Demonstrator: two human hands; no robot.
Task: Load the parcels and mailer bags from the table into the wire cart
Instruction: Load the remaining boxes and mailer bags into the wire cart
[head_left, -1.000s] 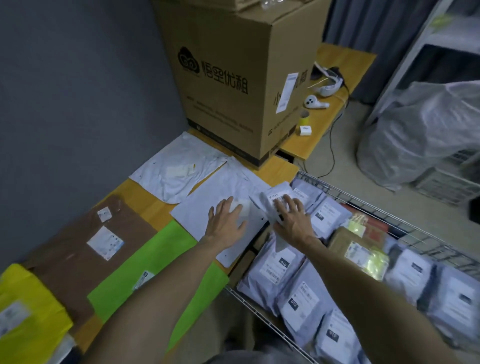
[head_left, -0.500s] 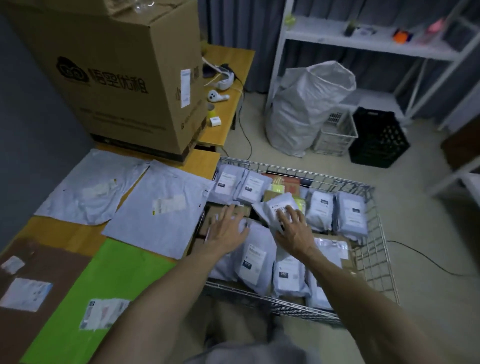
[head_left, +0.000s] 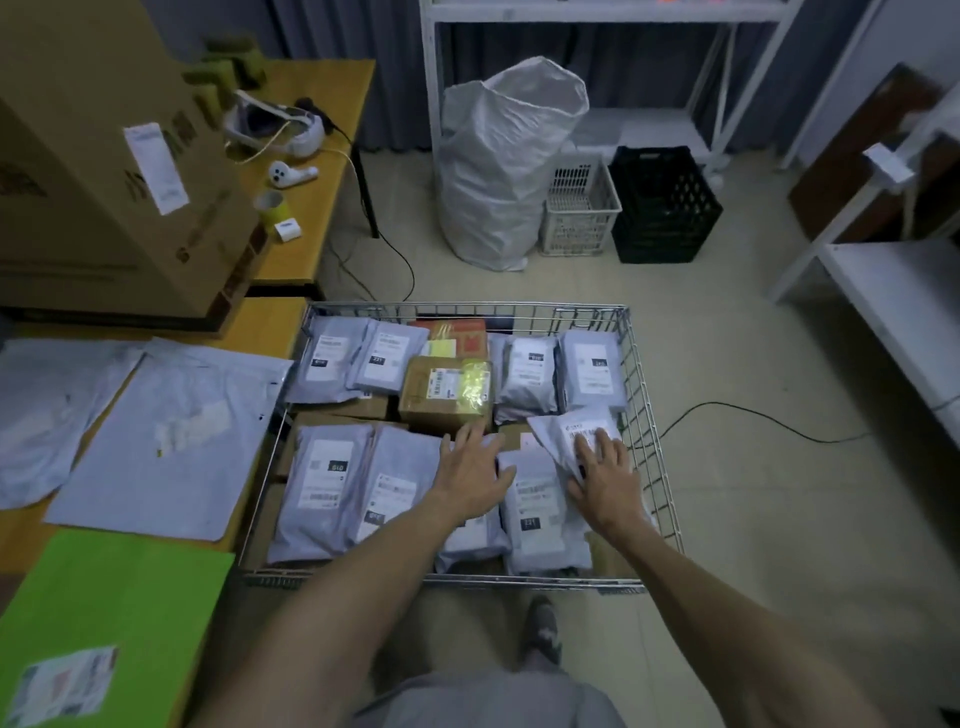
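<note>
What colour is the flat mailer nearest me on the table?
The mailer is bright green, shown in the head view.

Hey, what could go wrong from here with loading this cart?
The small mailer under the right hand lies tilted on other bags beside the wire cart wall; it may slip out.
The cart looks full, so the large grey mailer and green mailer on the table may slide off the pile.
The floor cable could snag it.
</note>
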